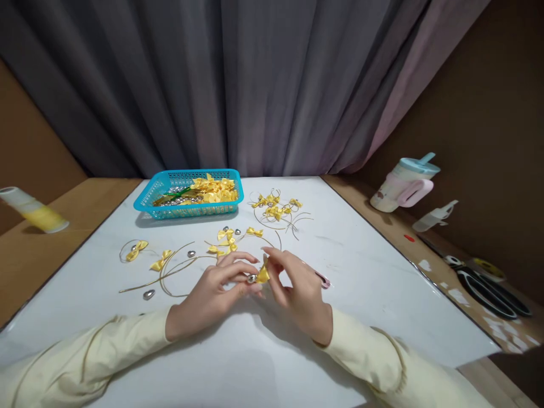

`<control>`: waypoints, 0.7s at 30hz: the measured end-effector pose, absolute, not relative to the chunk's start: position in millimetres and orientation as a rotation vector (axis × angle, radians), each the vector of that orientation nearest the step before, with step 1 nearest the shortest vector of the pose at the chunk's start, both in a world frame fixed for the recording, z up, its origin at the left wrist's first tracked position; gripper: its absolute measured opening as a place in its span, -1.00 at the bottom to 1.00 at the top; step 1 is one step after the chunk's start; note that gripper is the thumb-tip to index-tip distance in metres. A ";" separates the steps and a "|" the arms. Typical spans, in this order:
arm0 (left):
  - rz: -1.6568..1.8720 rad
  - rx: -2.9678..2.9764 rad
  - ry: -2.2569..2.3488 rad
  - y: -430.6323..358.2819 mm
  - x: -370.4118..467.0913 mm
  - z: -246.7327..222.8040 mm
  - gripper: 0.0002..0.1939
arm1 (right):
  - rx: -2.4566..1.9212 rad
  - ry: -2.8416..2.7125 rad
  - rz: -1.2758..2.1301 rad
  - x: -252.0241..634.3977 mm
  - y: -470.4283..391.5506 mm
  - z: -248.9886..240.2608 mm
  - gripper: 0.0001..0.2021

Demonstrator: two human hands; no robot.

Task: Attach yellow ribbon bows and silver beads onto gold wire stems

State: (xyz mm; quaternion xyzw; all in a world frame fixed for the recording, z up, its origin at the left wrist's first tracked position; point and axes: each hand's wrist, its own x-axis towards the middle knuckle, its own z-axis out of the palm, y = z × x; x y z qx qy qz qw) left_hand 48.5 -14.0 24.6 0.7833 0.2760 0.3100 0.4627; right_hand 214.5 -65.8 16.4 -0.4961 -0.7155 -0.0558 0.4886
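Near the middle of the white board, my left hand (219, 286) pinches a small silver bead (251, 279) between thumb and fingers. My right hand (297, 289) closes its fingers on a yellow bow (263, 274) right beside the bead. The two hands nearly meet at the fingertips. Just beyond them lie more yellow bows (255, 232) with silver beads. To the left are gold wires (164, 275), a loose silver bead (149, 294) and a bow (160, 260). A pink item (324, 280) shows partly behind my right hand.
A blue basket (191, 212) of bows and beads stands at the back left of the white board (382, 306). Wired bows (276, 212) lie right of it. A ribbon spool (36, 211) is far left; a cup (399, 187), bottle (434, 218) and scissors (484, 289) are right.
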 end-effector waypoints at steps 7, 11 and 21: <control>0.835 1.734 0.758 -9.9 48.7 28.5 -0.88 | -1.440 -1.929 0.024 214.5 -61.1 14.3 -0.81; 0.786 1.574 0.935 -6.5 51.0 33.5 -0.81 | -1.586 -1.741 0.721 208.5 -65.1 25.0 -0.75; 0.662 1.173 0.744 3.0 51.6 21.8 -0.78 | -1.335 -1.029 1.503 215.8 -58.2 39.7 -0.84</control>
